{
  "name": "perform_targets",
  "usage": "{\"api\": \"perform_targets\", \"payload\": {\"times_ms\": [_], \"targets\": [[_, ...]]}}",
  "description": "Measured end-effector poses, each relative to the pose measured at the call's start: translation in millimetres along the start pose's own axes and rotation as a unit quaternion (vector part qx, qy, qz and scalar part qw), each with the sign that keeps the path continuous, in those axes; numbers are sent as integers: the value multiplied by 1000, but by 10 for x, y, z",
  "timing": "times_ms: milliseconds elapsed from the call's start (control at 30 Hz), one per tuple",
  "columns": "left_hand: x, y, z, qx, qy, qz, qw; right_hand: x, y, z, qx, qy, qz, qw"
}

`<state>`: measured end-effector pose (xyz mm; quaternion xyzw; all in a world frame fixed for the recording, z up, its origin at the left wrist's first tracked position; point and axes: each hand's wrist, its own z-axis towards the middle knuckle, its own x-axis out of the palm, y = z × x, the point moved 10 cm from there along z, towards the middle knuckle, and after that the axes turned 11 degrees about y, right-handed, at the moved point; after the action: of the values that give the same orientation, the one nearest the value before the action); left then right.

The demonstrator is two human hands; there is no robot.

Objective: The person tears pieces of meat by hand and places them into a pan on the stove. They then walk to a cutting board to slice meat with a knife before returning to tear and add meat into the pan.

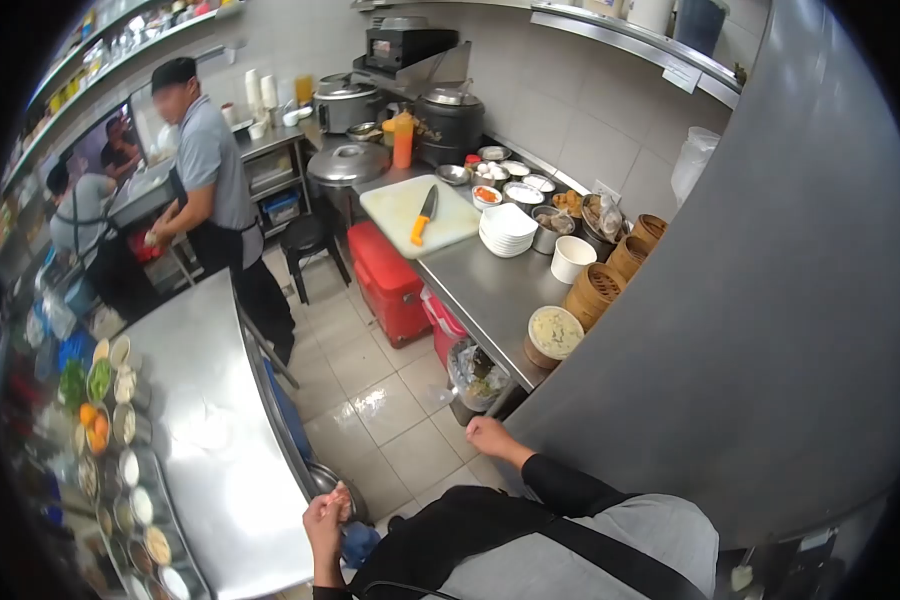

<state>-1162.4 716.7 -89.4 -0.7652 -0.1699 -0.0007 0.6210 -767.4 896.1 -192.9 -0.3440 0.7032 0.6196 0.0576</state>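
My left hand (pixel 327 510) hangs low beside the near end of the steel table, fingers curled in; whether anything is inside them is hidden. In front of my body, my right hand (pixel 495 440) is a loose fist with nothing showing in it. It hovers below the counter corner, near a lined waste bin (pixel 478 376), apart from it. On the steel counter (pixel 480 290) lies a white cutting board (pixel 385 208) with an orange-handled knife (pixel 420 228). Nearby are stacked white bowls (pixel 507 235), a white tub (pixel 573 258), bamboo steamers (pixel 598 287) and a round container with pale, green-flecked contents (pixel 555 331).
A steel table (pixel 205 400) with several ingredient containers (pixel 142 505) borders my left. A large grey metal surface (pixel 730 300) blocks my right. Tiled floor (pixel 375 400) runs between, beside a red cooler (pixel 385 285) and black stool (pixel 310 235). A co-worker (pixel 205 150) stands ahead left.
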Motion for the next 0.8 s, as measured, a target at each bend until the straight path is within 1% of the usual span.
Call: {"api": "perform_targets", "payload": {"times_ms": [100, 133, 233, 300, 333, 367, 400, 433, 500, 533, 600, 633, 667, 733, 800], "targets": [[267, -245, 729, -20, 103, 6, 994, -622, 704, 186, 17, -93, -3, 996], [334, -281, 971, -28, 123, 19, 992, -808, 865, 262, 9, -120, -7, 993], [605, -417, 1680, -20, 196, 29, 980, -1241, 1107, 625, -15, -187, -6, 982], [730, -430, 2184, -23, 189, 44, 981, -1481, 1115, 964, -35, -213, 19, 976], [748, -426, 2418, -36, 179, 56, 982, -1593, 1081, 1168, 0, -216, -3, 976], [760, -491, 2618, -49, 162, 71, 983, -1746, 1104, 1363, -2, -230, -6, 973], [796, -585, 2795, -42, 142, 77, 986, -1823, 1144, 1586, -5, -236, -3, 972], [806, -684, 2993, -32, 144, 94, 985, -1924, 1196, 1817, -8, -241, -6, 970], [813, -818, 3339, -29, 142, 102, 984, -2135, 1327, 2298, -9, -220, -13, 975], [735, -850, 3531, -52, 110, 120, 985, -2253, 1416, 2601, -11, -203, -14, 979], [521, -853, 3972, -20, 93, 145, 985, -2480, 1474, 3296, -69, -194, -61, 977], [426, -771, 4205, -26, 100, 135, 985, -2564, 1498, 3616, -74, -192, -80, 975], [486, -947, 4294, -37, 71, 144, 986, -2649, 1541, 3915, -79, -195, -101, 972], [587, -1091, 4634, -69, 100, 137, 983, -2773, 1652, 4452, -67, -181, -92, 977], [769, -1207, 5107, -81, 140, 108, 981, -2846, 1705, 4952, 1, -181, -154, 971]]}}
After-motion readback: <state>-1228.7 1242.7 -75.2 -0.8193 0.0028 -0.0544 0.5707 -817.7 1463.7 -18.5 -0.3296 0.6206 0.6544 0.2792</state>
